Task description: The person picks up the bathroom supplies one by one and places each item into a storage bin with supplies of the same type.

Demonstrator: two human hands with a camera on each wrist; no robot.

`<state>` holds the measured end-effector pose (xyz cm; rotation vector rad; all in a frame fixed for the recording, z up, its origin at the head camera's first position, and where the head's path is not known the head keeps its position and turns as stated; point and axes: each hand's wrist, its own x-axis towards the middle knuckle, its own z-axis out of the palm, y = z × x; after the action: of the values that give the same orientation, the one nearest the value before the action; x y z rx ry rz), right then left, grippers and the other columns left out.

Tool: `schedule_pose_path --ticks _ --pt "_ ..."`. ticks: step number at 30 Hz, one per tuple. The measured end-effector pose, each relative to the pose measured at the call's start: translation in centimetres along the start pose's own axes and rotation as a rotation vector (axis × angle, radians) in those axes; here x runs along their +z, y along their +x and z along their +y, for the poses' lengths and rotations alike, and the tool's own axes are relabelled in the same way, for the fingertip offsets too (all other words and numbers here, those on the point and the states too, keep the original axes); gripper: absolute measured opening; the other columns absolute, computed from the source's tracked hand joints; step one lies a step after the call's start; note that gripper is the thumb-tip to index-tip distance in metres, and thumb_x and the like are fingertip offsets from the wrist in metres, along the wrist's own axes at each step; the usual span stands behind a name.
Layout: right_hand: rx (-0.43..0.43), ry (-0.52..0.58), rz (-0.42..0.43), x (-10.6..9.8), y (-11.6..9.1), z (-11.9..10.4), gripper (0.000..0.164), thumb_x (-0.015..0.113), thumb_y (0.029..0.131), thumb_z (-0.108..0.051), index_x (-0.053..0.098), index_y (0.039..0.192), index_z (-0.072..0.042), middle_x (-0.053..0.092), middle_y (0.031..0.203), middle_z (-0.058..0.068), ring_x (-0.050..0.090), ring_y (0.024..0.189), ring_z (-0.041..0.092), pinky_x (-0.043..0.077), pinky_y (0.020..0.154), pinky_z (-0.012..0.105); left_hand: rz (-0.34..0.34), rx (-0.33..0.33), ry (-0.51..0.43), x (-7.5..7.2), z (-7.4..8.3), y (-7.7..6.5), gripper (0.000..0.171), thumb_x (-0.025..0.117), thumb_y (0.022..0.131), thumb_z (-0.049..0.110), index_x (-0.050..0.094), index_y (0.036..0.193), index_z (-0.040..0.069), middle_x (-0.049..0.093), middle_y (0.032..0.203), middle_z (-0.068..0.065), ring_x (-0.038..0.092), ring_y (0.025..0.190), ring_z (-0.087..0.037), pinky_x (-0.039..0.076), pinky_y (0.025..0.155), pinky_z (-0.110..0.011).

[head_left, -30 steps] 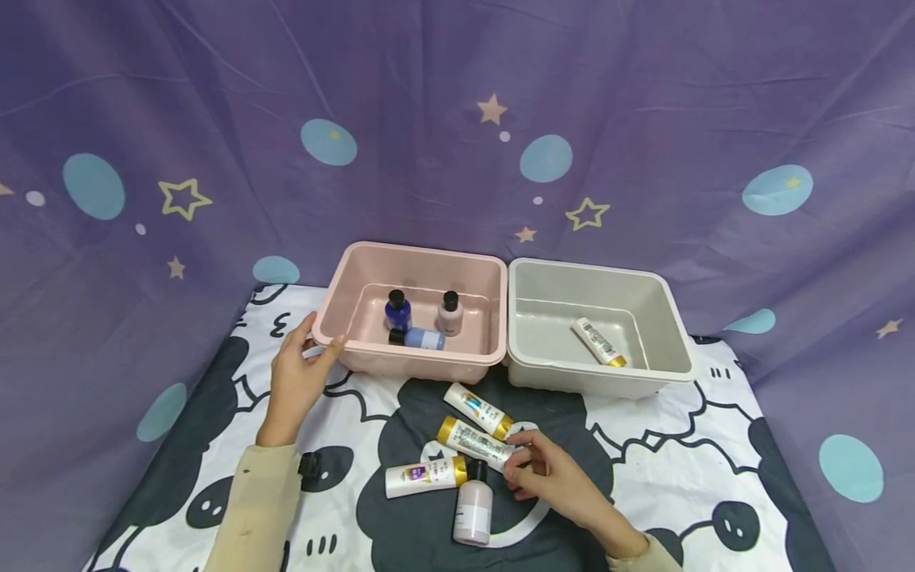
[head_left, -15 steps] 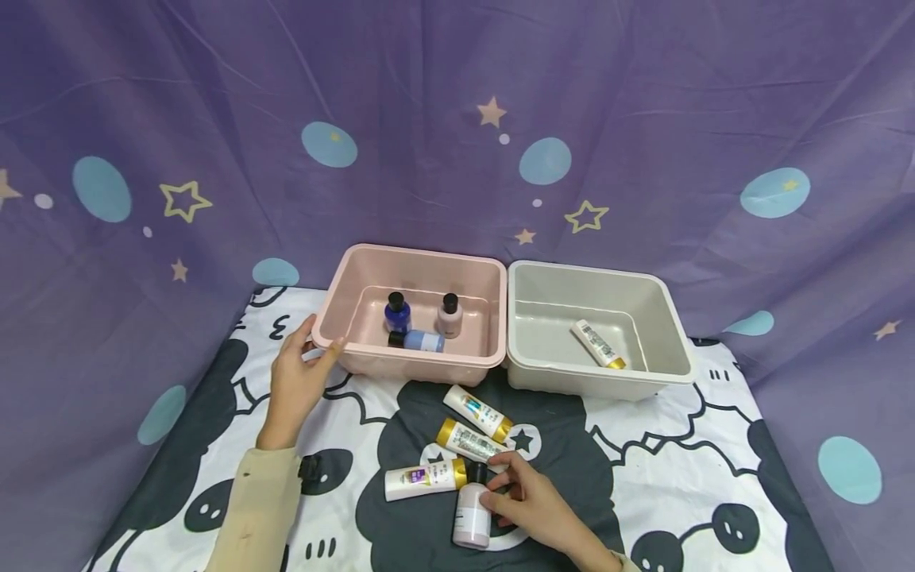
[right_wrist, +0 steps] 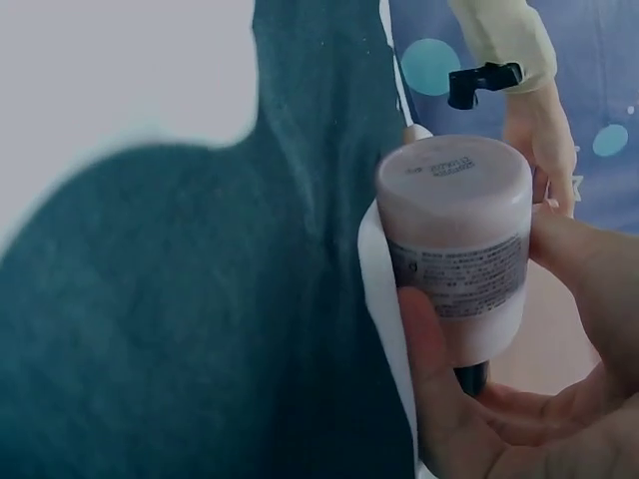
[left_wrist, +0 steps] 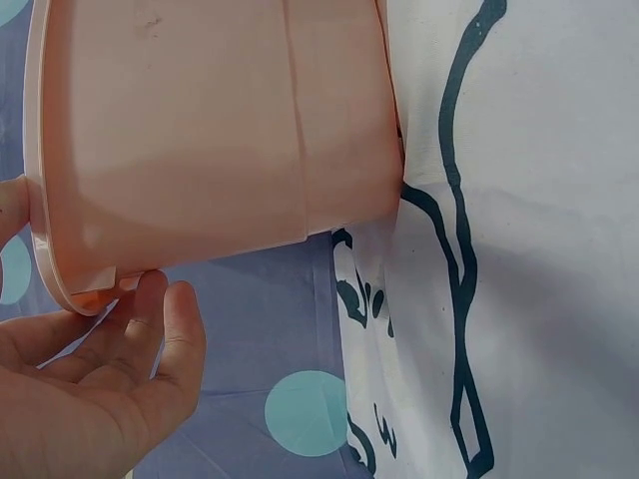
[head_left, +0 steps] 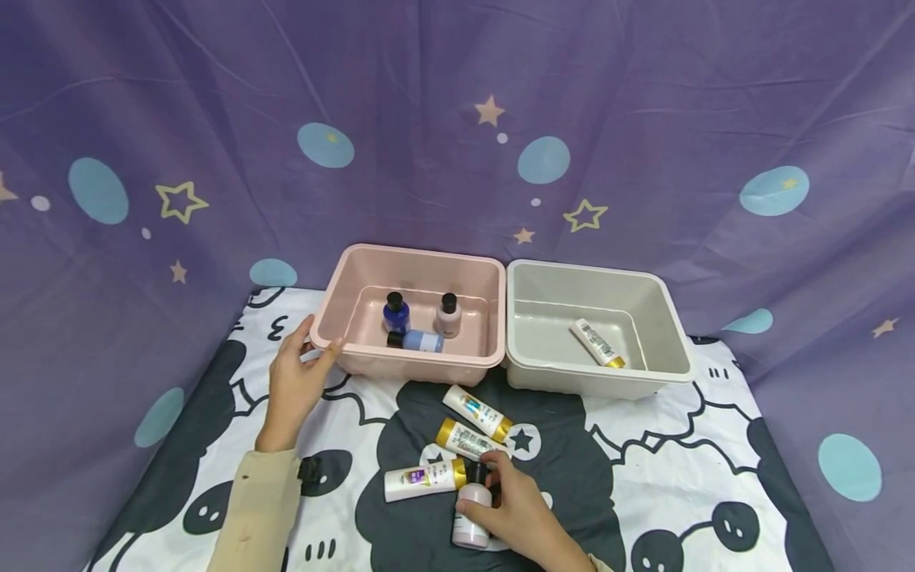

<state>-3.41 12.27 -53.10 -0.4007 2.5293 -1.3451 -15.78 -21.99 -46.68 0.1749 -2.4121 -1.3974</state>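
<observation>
My left hand (head_left: 295, 391) grips the front left corner of the pink plastic bin (head_left: 411, 359), thumb at the rim and fingers under its lip in the left wrist view. My right hand (head_left: 525, 512) holds a pale pink bottle (head_left: 469, 526) with a black cap, lying on the cloth; thumb and fingers are on opposite sides of it in the right wrist view. Beside its cap lies a white tube (head_left: 420, 480) with a gold cap. Just beyond are a second white tube (head_left: 468, 438) and a third white tube (head_left: 477, 411), both gold-capped.
Inside the pink bin are a dark blue bottle (head_left: 396, 314), a light blue bottle (head_left: 423, 342) on its side and a pink bottle (head_left: 448, 319). The grey-white bin (head_left: 600, 380) to its right contains a gold-capped tube (head_left: 595, 342). A purple curtain (head_left: 429, 95) hangs behind.
My right hand has moved left and toward me, from beside the middle tube to the pale pink bottle, and now holds it. My left hand has stayed on the pink bin.
</observation>
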Motion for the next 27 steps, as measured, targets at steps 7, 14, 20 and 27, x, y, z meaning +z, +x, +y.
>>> schedule_pose_path --ticks 7,14,20,27 --pt "0.055 0.078 -0.008 -0.1 0.0 0.1 0.067 0.078 0.087 -0.044 0.049 0.134 -0.005 0.056 0.092 0.000 0.053 0.062 0.007 0.047 0.052 0.023 0.008 0.003 0.004 0.0 0.0 0.0 0.073 0.069 0.096 0.037 0.040 0.152 0.002 0.049 0.141 -0.023 0.055 0.119 -0.032 0.054 0.093 -0.047" --pt "0.157 0.249 -0.006 -0.4 -0.2 0.2 0.072 0.081 0.085 -0.036 0.046 0.141 -0.008 0.061 0.100 0.006 0.058 0.072 0.016 0.051 0.056 0.026 0.001 -0.002 0.001 0.0 -0.1 0.0 0.074 0.068 0.096 0.039 0.038 0.153 0.002 0.047 0.143 -0.023 0.054 0.122 -0.034 0.053 0.094 -0.049" --pt "0.203 0.484 -0.011 -0.5 -0.2 0.2 0.077 0.080 0.087 -0.021 0.037 0.148 -0.002 0.063 0.103 0.010 0.060 0.072 0.017 0.056 0.053 0.028 0.002 -0.004 -0.003 0.0 -0.1 -0.1 0.073 0.069 0.096 0.038 0.039 0.153 0.002 0.047 0.144 -0.022 0.054 0.122 -0.034 0.053 0.094 -0.049" --pt "0.183 0.591 0.001 -1.4 0.1 -0.3 0.077 0.078 0.088 -0.013 0.034 0.149 0.003 0.068 0.106 0.013 0.062 0.072 0.014 0.054 0.059 0.024 0.006 0.002 -0.002 0.1 -0.2 0.0 0.073 0.069 0.096 0.038 0.040 0.152 0.001 0.047 0.143 -0.022 0.054 0.121 -0.034 0.053 0.094 -0.049"
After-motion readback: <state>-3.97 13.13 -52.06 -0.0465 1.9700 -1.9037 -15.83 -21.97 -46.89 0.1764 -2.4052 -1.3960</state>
